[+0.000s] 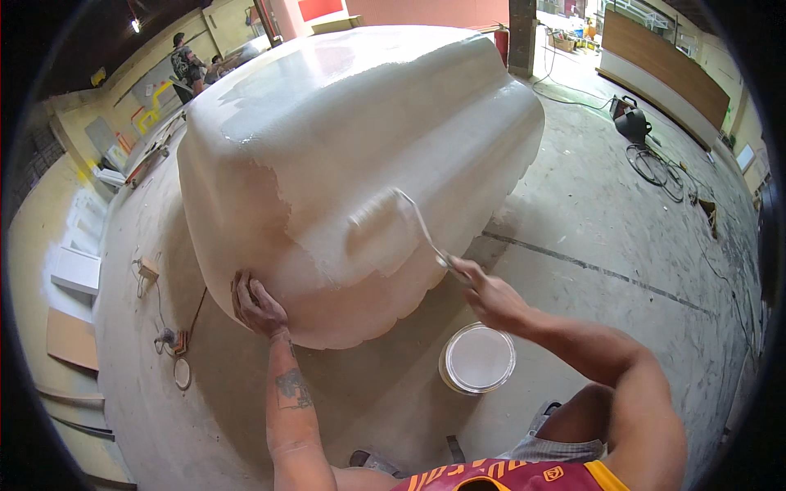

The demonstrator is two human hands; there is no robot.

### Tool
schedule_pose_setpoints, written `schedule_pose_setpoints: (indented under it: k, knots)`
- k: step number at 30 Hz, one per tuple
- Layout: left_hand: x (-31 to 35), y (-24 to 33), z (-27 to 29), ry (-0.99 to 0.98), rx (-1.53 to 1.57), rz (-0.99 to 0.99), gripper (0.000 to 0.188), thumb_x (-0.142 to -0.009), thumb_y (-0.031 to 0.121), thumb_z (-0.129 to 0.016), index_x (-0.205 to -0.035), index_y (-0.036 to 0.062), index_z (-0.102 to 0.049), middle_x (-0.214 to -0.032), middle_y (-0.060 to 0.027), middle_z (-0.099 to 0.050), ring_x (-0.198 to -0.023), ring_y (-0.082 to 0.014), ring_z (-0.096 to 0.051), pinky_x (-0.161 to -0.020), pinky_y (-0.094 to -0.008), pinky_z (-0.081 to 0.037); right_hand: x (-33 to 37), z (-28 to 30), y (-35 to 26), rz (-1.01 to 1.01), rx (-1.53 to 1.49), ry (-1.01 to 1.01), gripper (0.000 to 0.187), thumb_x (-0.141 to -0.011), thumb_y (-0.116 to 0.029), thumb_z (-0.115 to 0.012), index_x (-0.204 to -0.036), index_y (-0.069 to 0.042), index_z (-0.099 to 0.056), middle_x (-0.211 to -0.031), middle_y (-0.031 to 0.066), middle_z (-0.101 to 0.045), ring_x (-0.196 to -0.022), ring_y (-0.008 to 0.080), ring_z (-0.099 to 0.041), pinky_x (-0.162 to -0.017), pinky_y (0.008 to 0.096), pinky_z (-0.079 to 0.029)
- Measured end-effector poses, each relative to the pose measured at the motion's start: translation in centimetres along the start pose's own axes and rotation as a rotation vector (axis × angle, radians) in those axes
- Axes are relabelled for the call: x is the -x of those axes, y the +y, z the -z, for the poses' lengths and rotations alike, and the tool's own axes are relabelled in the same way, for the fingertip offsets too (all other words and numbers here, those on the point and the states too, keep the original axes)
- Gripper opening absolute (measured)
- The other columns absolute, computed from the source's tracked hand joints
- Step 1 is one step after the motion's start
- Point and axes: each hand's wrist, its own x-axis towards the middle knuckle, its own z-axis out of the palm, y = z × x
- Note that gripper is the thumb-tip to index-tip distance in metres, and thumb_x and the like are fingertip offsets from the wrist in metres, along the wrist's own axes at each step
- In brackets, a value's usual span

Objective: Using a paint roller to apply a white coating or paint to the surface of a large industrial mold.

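Note:
A large, smooth pale form, shaped like an upturned boat hull, stands in front of me. Glossy whitish coating covers its top and side; a duller beige area shows at the lower near end. My right hand grips the handle of a paint roller, whose white sleeve lies against the form's side. Against the lower left of the form rests my left hand, fingers extended and holding nothing. Below the roller, a round bucket stands on the floor with a white surface inside its rim.
Cables and a black machine lie on the right floor. A long wooden-faced counter stands behind them. Another person is at the far left. Boards lean along the left wall, and a small ring lies nearby.

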Motion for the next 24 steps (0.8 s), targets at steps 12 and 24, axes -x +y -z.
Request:
schedule_pose_setpoints:
  k: [12, 24]
  knots:
    - [0.5, 0.1, 0.0, 0.044, -0.029, -0.033, 0.042, -0.100, 0.026, -0.052, -0.120, -0.0042, -0.072, -0.131, -0.0229, -0.069, -0.128, -0.0415, -0.060, -0.113, -0.0507, -0.043, -20.4, 3.3, -8.6, -0.100, 0.010, 0.075, 0.049, -0.106, -0.023, -0.041, -0.154, -0.027, -0.034, -0.108, 0.0331, -0.067, -0.103, 0.0524, -0.065, -0.088, 0.0597, -0.047]
    - [0.8, 0.3, 0.5, 0.038, -0.079, -0.082, 0.041, -0.100, 0.025, -0.051, -0.120, -0.0061, -0.070, -0.128, -0.0252, -0.069, -0.126, -0.0434, -0.060, -0.111, -0.0517, -0.044, 7.7, 4.0, 4.0, -0.178, 0.118, -0.138, 0.058, -0.103, -0.009, -0.056, -0.155, -0.019, -0.032, -0.134, 0.0276, -0.063, -0.116, 0.0512, -0.063, -0.096, 0.0540, -0.053]
